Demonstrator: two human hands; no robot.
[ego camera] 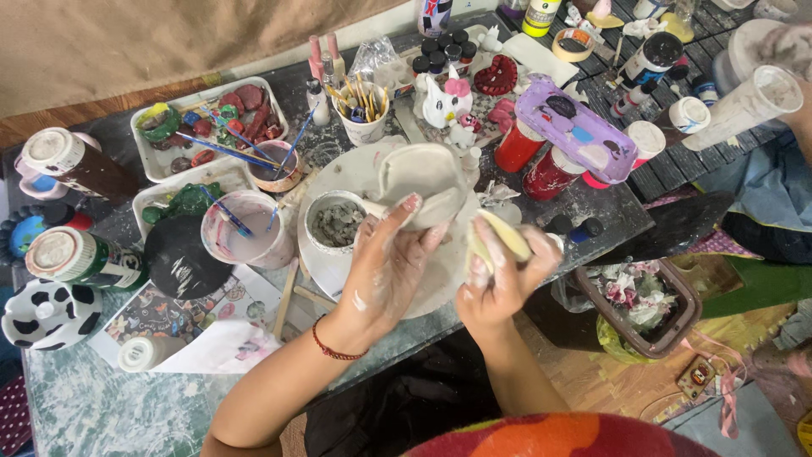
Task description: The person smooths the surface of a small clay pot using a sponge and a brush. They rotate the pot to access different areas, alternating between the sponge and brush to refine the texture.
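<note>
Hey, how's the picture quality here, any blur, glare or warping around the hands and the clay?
Head view: soft, even light, no harsh glare; the left hand and right hand on the pale grey clay piece look slightly soft, maybe motion blur; wide-angle bending stretches the white cylindrical bottles at the top right corner.
</note>
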